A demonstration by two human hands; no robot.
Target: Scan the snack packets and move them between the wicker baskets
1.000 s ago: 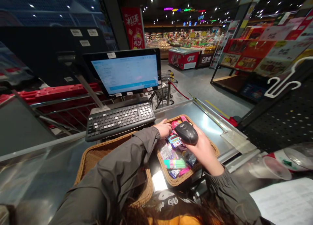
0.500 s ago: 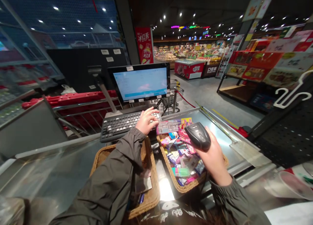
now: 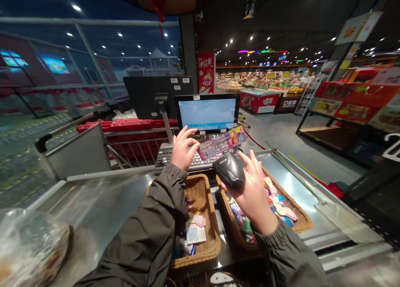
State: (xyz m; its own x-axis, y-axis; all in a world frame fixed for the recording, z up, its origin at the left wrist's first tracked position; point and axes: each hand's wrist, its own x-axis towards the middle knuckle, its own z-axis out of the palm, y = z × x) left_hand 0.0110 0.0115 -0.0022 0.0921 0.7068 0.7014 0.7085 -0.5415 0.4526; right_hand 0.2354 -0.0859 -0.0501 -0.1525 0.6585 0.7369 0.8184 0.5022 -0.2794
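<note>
My left hand (image 3: 183, 150) pinches a long colourful packet (image 3: 222, 141) and holds it up in front of the keyboard (image 3: 200, 159) and the lit monitor (image 3: 208, 113). My right hand (image 3: 253, 191) grips a black handheld barcode scanner (image 3: 230, 171), its head aimed toward the packet, with some fingers raised. Below my right hand stands a wicker basket (image 3: 301, 220) full of small colourful packets. Under my left forearm is a second wicker basket (image 3: 200, 191) with a few items in it.
Both baskets rest on a steel checkout counter (image 3: 290, 174). A clear plastic bag (image 3: 29, 247) lies at the near left. Red shopping carts (image 3: 125, 131) line up behind the counter. Shelves (image 3: 353, 99) and a freezer (image 3: 261, 100) stand across the aisle on the right.
My left hand lifted the long packet out of the right basket and raised it before the keyboard. The scanner hand shifted left and turned toward it. My view tilted up.
</note>
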